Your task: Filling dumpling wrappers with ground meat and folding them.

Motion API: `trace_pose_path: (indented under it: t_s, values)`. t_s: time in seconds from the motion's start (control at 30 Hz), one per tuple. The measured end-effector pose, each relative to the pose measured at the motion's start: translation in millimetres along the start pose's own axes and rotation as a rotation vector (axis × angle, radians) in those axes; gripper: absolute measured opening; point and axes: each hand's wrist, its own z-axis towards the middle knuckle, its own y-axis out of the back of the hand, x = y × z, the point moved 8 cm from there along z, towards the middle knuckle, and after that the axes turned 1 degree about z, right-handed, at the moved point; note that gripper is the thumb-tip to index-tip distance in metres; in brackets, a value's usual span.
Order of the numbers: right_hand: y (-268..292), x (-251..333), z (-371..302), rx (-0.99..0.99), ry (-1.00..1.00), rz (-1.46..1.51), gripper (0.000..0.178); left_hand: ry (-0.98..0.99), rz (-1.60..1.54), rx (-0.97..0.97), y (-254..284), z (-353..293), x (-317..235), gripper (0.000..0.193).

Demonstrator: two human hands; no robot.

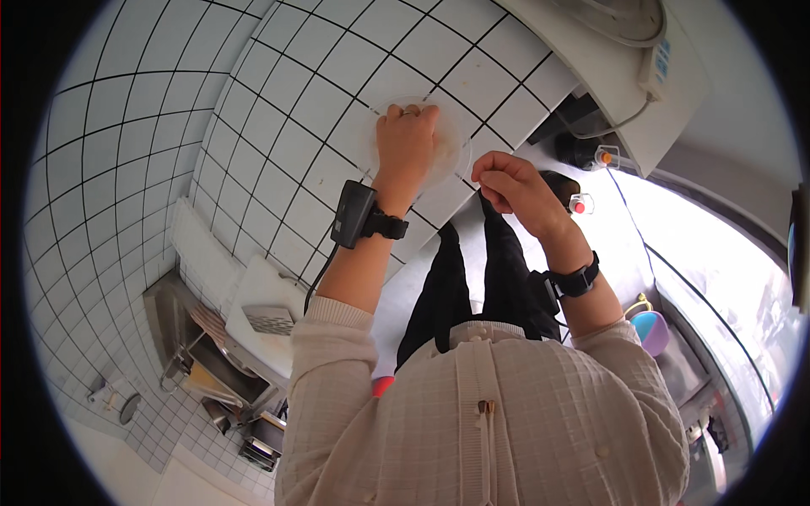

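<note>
A clear, see-through round bowl (pixel 456 139) stands on the white tiled counter, with some pale stuff faintly visible in it. Over its middle is my left hand (pixel 407 143), knuckles up and fingers curled closed, a ring on one finger. What those fingers hold, if anything, is hidden beneath the hand. Just right of the bowl's rim, my right hand (pixel 516 187) has its fingers bent in and pressed together near the thumb. I cannot make out anything between them. Both wrists wear black straps, the left one with a dark box (pixel 353 212).
A white shelf (pixel 582 34) with a power strip (pixel 656 72) juts out at the upper right. Bottles with orange (pixel 606 158) and red (pixel 579 205) caps stand below it. At the lower left are a metal sink (pixel 173 316) and a grey grater-like plate (pixel 268 320).
</note>
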Motion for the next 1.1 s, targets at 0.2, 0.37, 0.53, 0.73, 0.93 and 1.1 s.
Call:
trace_pose_path:
  t_s: [0.2, 0.37, 0.53, 0.73, 0.93, 1.1]
  values:
    - [12, 1, 1, -0.026, 0.031, -0.062, 0.013, 0.014, 0.022, 0.099, -2, -1, 7, 0.026]
    - [17, 3, 1, -0.037, 0.038, -0.068, 0.013, -0.112, -0.007, -0.022, 8, -8, -1, 0.024]
    - [17, 1, 3, -0.032, 0.027, -0.09, 0.012, -0.105, -0.087, 0.085, -2, -6, -9, 0.019]
    - [19, 1, 3, -0.042, 0.036, -0.115, 0.012, -0.085, -0.194, 0.204, -20, -8, 5, 0.015]
    - [12, 4, 6, -0.032, 0.035, -0.114, 0.013, 0.291, -0.81, 0.297, 12, -29, 12, 0.015]
    - [-5, 13, 13, -0.025, 0.116, -0.194, 0.013, 0.495, -1.538, 0.411, 23, -53, 0, 0.019]
